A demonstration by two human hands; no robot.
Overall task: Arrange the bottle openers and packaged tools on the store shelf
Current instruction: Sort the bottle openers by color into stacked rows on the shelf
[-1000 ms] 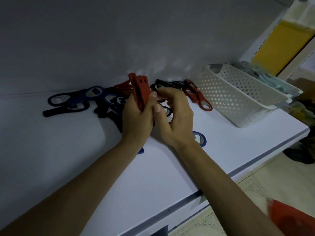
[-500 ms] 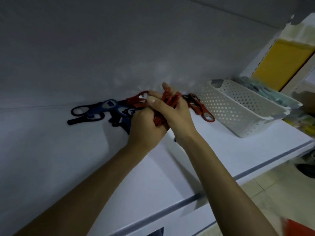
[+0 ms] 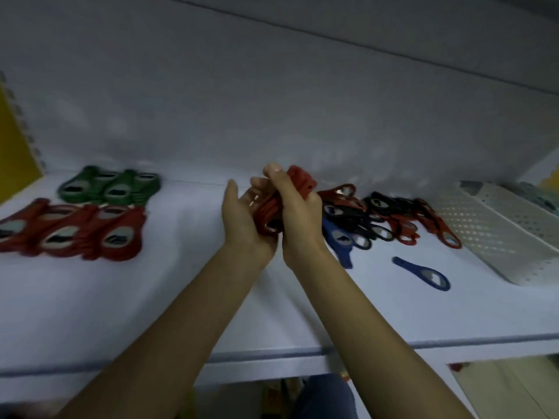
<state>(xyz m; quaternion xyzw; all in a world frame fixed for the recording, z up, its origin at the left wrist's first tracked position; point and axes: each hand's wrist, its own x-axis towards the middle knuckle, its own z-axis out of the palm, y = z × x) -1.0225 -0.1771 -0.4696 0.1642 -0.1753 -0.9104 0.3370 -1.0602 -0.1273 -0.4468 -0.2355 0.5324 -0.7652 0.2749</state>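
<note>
Both hands on one bundle of red bottle openers (image 3: pixel 267 211), mid-shelf.

We note the right hand (image 3: pixel 298 219) wrapped over the bundle from the 3 o'clock side, fingers curled tight round it. The left hand (image 3: pixel 242 225) cups it from 9 o'clock, fingers bent up behind, thumb standing clear. The bundle is held just above the white shelf (image 3: pixel 181 297). At 9 o'clock lies a row of red openers (image 3: pixel 75 234), with green openers (image 3: pixel 112 186) just behind them. At 3 o'clock, close by the right hand, sits a loose pile of red, black and blue openers (image 3: pixel 378 219); a lone blue opener (image 3: pixel 423 273) lies nearer the shelf edge. A white perforated basket (image 3: pixel 499 237) stands at the far 3 o'clock end.
</note>
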